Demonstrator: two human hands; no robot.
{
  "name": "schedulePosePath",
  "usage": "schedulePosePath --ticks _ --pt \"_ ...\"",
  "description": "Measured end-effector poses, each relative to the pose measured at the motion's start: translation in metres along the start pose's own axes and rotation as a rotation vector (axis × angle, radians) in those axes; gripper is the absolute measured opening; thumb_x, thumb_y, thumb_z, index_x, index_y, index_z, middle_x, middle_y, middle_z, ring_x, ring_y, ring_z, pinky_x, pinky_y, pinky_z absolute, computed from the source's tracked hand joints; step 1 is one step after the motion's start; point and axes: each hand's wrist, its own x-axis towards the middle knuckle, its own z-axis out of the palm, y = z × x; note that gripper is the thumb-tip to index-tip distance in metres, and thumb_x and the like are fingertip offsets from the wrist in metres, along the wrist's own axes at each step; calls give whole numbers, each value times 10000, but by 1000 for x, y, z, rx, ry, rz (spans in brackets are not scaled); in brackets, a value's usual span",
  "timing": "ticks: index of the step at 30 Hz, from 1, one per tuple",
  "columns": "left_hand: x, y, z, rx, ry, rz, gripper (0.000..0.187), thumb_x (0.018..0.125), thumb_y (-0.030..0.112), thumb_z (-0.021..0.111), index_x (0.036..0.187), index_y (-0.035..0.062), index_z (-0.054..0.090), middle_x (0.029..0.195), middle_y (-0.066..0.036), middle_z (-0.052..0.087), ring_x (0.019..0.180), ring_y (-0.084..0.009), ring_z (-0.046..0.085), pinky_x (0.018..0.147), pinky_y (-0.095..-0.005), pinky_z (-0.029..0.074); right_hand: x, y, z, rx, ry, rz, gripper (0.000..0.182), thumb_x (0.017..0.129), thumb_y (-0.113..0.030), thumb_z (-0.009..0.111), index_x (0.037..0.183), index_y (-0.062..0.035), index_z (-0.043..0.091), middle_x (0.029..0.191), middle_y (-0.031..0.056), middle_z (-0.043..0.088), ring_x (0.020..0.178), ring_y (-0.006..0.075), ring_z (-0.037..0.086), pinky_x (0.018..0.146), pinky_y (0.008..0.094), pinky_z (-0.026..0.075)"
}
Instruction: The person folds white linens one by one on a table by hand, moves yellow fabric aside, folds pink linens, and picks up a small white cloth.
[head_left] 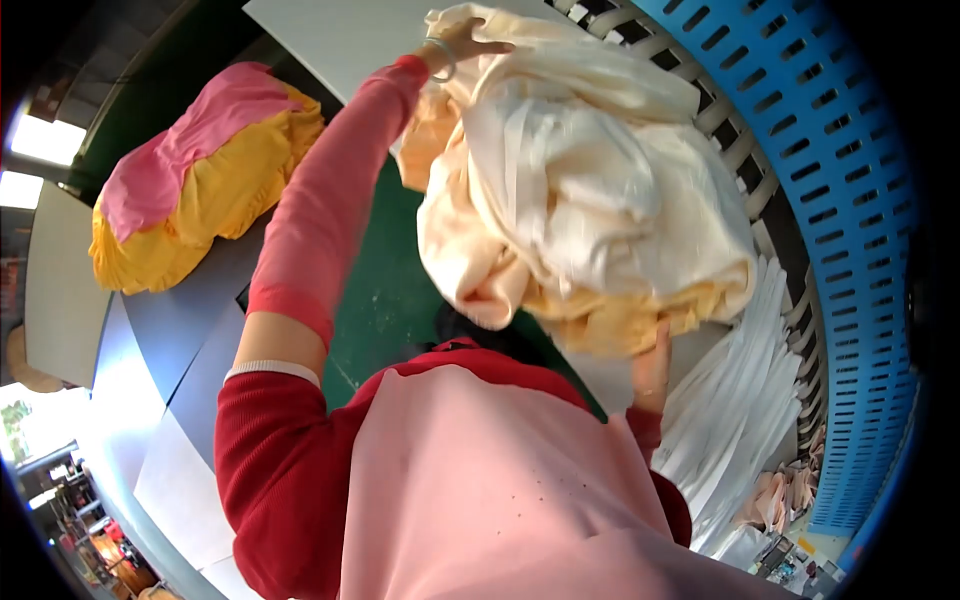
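Note:
A large crumpled bundle of cream fabric (590, 190), with peach and pale yellow folds at its edges, lies between my two hands. My left hand (462, 45), with a pale bangle at the wrist, grips its far left edge; the thumb shows and the other fingers are partly buried in the folds. At the near right edge, my right hand (652, 370) holds the yellowish rim of the bundle. One finger lies along the cloth there, and the rest of that hand is mostly hidden.
A pink and yellow cloth pile (200, 170) sits on the left. White fabric strips (725, 400) hang at the right, beside a blue slotted plastic basket (800, 120) that curves along the right side. Green surface (380, 290) shows below my left arm.

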Motion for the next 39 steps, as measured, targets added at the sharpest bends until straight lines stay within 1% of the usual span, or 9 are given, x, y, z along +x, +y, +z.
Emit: schedulePosePath --ticks 5,8,9,16,20,25,34,37,39 --pt "87 -11 52 20 -40 -122 1054 490 700 643 1249 6 415 1189 -207 478 1121 -329 445 973 -374 329 7 17 -5 163 18 77 576 870 -424 482 1308 -87 320 1269 66 422 1139 208 423 965 382 351" --pt "99 -17 80 -21 -110 -96 996 508 664 645 1231 13 430 1162 -201 487 1105 -326 455 957 -376 339 4 28 33 187 231 -65 529 874 -414 481 1279 -95 365 1208 58 474 1096 213 457 934 368 378" --pt "97 -22 81 -36 -127 -87 977 514 653 646 1225 16 435 1153 -199 490 1099 -326 458 952 -376 342 8 51 -7 349 82 -43 431 870 -344 499 1205 -75 455 1105 38 545 1023 225 508 887 346 404" --pt "28 -85 38 -272 -310 30 843 557 569 650 1182 33 470 1089 -186 512 1060 -320 480 916 -379 366 139 61 184 -12 60 103 401 857 -306 517 1184 -77 473 1065 36 552 976 202 516 829 329 414" --pt "-12 -151 -28 -386 -320 -7 766 582 522 652 1158 43 490 1053 -178 525 1038 -317 492 895 -381 379 233 106 304 -112 -107 185 384 849 -285 527 1171 -78 484 1042 35 556 949 189 520 795 319 419" --pt "-94 -318 -215 -427 -75 -176 671 613 463 655 1127 55 515 1007 -169 541 1010 -313 508 869 -383 396 327 228 534 -196 -399 272 365 840 -258 540 1156 -80 497 1013 34 561 915 173 526 754 307 425" --pt "-359 -638 -588 -70 882 -793 501 668 356 659 1072 77 560 925 -152 569 961 -305 536 823 -387 426 408 491 931 -407 -840 288 333 823 -209 562 1128 -82 521 961 31 570 855 144 536 679 285 437" --pt "-477 -728 -621 85 1019 -1128 445 687 320 661 1054 84 575 897 -146 579 944 -303 546 807 -388 436 414 564 981 -548 -962 236 323 817 -193 570 1118 -83 529 944 30 573 835 134 540 654 277 441" --pt "-551 -775 -586 97 890 -1297 408 699 296 662 1042 89 585 879 -142 585 933 -301 552 797 -389 443 390 567 978 -805 -1008 207 344 814 -189 581 1137 -86 521 962 24 577 842 116 541 639 248 431"
